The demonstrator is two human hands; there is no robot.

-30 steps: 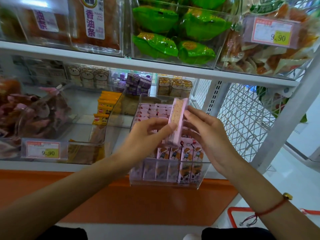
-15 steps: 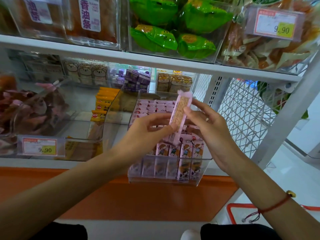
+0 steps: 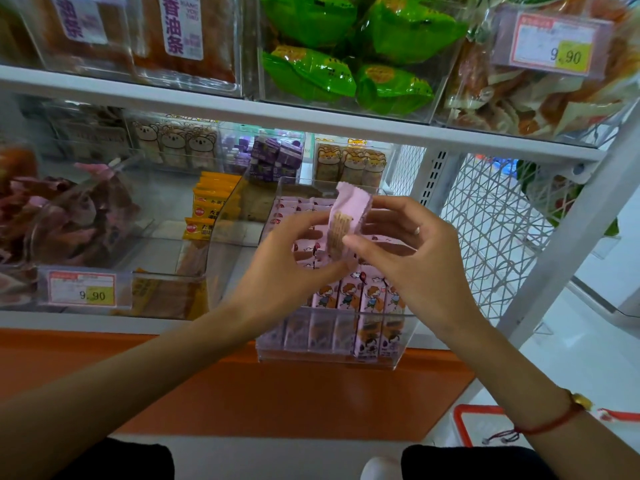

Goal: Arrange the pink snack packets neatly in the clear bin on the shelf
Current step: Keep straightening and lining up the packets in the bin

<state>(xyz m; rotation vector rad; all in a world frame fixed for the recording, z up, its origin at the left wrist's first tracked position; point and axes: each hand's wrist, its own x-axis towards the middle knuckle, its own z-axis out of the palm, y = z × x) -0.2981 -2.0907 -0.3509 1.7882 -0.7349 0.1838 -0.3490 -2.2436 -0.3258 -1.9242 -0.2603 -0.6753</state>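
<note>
Both hands meet on one pink snack packet [image 3: 348,216], held upright just above the clear bin [image 3: 332,355]. The left hand [image 3: 294,265] has its grip closed on the packet's lower end, thumb and fingertips pinching from about eight o'clock. The right hand [image 3: 412,258] pinches the same end from four o'clock, thumb tip pressed against the wrapper's front, its other fingers curved behind. The packet's crimped top sticks up at twelve o'clock, clear of both grips. Below, at six o'clock, more pink packets [image 3: 367,299] stand in rows inside the bin, which sits on the shelf [image 3: 86,322]. Yellow packets [image 3: 211,202] lie off at nine o'clock.
</note>
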